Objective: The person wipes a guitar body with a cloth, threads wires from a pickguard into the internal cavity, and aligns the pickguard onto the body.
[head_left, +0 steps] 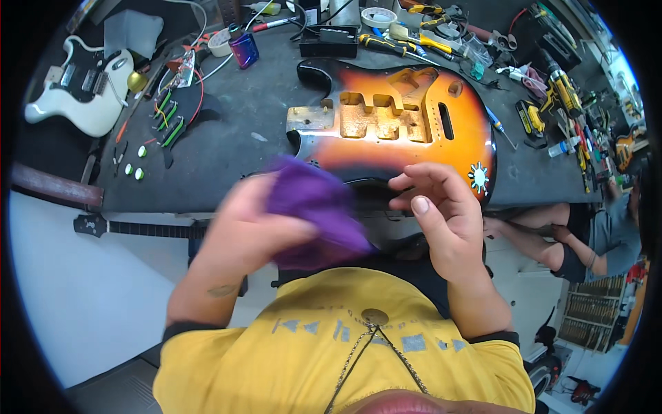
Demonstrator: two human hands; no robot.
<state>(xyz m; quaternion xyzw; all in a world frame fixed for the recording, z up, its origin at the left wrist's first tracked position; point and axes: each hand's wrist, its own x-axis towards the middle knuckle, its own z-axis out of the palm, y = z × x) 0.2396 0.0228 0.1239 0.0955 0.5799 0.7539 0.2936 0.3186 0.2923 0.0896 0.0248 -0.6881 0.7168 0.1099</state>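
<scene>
My left hand [258, 228] holds a crumpled purple cloth [310, 217], slightly blurred, in front of the guitar body's lower left edge. My right hand [441, 221] is open, with loosely curved fingers apart and nothing between them, just in front of that edge further right. The sunburst guitar body [365, 155] lies flat on the dark bench, its routed cavities facing up and bare wood showing inside. A small sun-shaped sticker [479, 178] is near its right end.
On the dark bench [152, 196] are a white guitar body [83, 110], wiring [172, 117], a purple bottle [243, 48], a black tray [329, 43], a drill [558, 86] and several tools. A guitar neck [138, 228] is below the front edge. Another person [607, 241] sits at the right.
</scene>
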